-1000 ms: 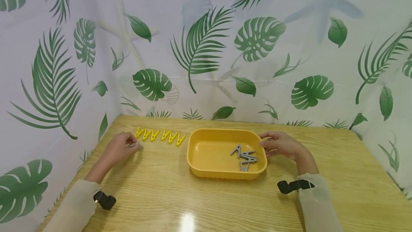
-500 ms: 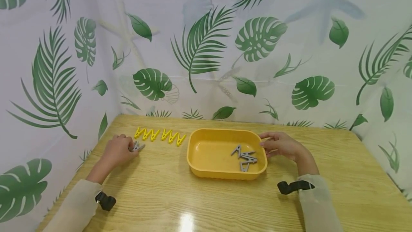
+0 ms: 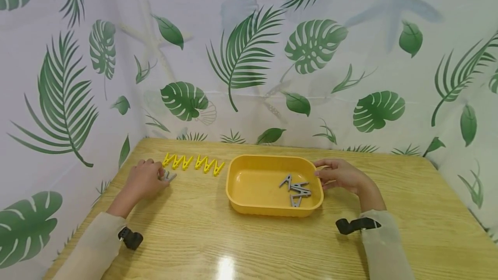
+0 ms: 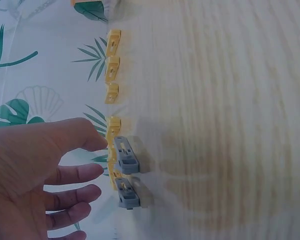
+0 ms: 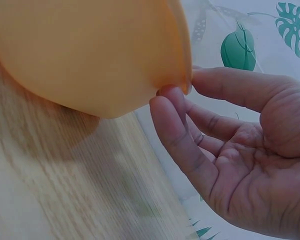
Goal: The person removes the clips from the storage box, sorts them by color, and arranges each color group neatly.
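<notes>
Inside yellow tub [image 3: 253, 185] — grey clothespins [image 3: 299, 190], head view only

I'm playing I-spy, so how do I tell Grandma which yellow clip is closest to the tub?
On the table, find the yellow tub. To its left runs a row of yellow clips. Pick the right-end clip: no other yellow one lies between it and the tub.
</notes>
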